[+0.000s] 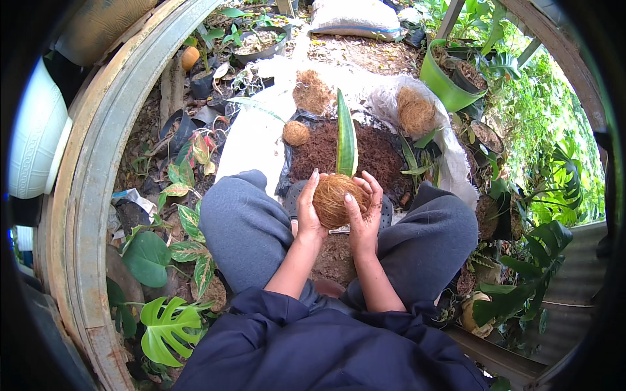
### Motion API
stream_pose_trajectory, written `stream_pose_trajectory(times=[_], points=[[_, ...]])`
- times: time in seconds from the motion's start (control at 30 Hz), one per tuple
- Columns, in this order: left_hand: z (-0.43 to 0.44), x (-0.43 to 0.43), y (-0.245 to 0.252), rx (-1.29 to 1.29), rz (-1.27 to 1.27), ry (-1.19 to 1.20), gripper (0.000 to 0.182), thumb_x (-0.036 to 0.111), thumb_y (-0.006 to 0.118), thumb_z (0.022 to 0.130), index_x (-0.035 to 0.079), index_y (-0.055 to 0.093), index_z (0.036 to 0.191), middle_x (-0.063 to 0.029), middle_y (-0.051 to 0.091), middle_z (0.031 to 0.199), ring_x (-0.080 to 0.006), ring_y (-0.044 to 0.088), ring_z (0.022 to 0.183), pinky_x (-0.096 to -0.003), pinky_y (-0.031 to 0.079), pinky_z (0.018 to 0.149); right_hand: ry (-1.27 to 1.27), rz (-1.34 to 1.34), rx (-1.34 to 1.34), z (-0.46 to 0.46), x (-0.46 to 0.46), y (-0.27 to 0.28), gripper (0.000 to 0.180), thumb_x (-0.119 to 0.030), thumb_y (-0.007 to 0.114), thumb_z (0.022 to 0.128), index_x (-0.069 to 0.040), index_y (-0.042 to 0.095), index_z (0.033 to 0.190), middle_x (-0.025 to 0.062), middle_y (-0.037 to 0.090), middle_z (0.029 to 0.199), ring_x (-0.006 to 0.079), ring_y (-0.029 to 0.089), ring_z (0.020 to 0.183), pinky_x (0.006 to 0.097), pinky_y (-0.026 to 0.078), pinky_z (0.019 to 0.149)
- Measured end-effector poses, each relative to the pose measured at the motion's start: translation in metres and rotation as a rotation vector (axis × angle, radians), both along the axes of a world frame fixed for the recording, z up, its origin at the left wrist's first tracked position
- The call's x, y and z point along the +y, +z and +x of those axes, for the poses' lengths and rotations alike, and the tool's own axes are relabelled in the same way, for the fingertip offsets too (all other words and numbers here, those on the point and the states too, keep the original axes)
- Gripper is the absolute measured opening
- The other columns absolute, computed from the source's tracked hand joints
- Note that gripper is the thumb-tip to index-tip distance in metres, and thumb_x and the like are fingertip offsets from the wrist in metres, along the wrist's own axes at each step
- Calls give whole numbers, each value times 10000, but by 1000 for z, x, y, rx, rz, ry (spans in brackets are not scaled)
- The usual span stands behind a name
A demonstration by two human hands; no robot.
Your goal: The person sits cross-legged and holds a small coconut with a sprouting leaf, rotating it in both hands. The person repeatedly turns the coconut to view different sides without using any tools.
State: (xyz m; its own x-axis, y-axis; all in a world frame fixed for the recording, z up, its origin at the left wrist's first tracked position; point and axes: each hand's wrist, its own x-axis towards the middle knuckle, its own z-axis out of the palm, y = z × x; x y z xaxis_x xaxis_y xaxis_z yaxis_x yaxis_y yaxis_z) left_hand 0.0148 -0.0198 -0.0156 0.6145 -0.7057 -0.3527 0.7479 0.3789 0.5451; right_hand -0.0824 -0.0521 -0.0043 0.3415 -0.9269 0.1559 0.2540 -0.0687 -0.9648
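Observation:
Between my knees, my left hand (310,210) and my right hand (366,215) cup a ball of brown coconut fibre (337,201) from both sides. A snake plant leaf (346,141), green with a pale yellow edge, stands upright out of the ball's top. Just beyond it, dark reddish-brown coco peat (318,154) lies heaped on black plastic (285,171). A smaller fibre ball (296,133) with a pale leaf sits at the heap's left edge. Loose coconut fibre lies in one clump (313,92) behind the heap and another clump (415,111) to the right.
A white woven sack (252,132) is spread under the peat. Cut leaves (413,159) lie at its right. A lime-green pot (442,80) stands back right, a filled sack (356,18) at the back. Potted foliage (188,229) crowds the left, beside a curved-looking metal rail (88,195).

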Motion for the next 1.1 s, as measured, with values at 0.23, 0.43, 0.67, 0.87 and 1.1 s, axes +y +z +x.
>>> stream_pose_trajectory(times=[0.23,0.43,0.67,0.87,1.1], points=[[-13,1,1,-293,112,19,347,341,490,1010,24,622,1061,-123,673,1059,-220,653,944,-352,528,872,11,-52,75,2,1,-5,426,-117,711,866,-12,541,1243,102,594,1183,180,569,1111,326,437,995],[-18,5,10,-691,129,67,491,367,355,1038,-34,628,1114,-154,648,1144,-227,606,1067,-359,452,974,-47,-124,80,4,-2,-14,396,-77,733,841,-11,561,1191,89,604,1149,175,584,1076,313,455,968],[-17,8,11,-1216,127,140,480,383,534,915,-35,634,1131,-173,630,1149,-258,593,1089,-389,437,984,-96,-175,141,5,0,-2,404,-143,754,782,-20,608,1137,128,563,1114,268,562,1077,377,456,953],[-10,5,-4,-516,121,105,328,305,501,996,12,644,1032,-92,659,1067,-175,631,945,-326,505,856,-45,-272,152,5,6,8,398,-171,698,840,-25,598,1196,171,540,1231,311,525,1156,424,398,1027],[-16,3,-2,-82,-19,42,324,322,477,1005,42,619,1083,-97,662,1044,-202,640,955,-339,505,885,-139,-227,40,7,5,-1,368,-144,726,820,-28,613,1150,154,559,1206,283,532,1156,405,396,1031]])
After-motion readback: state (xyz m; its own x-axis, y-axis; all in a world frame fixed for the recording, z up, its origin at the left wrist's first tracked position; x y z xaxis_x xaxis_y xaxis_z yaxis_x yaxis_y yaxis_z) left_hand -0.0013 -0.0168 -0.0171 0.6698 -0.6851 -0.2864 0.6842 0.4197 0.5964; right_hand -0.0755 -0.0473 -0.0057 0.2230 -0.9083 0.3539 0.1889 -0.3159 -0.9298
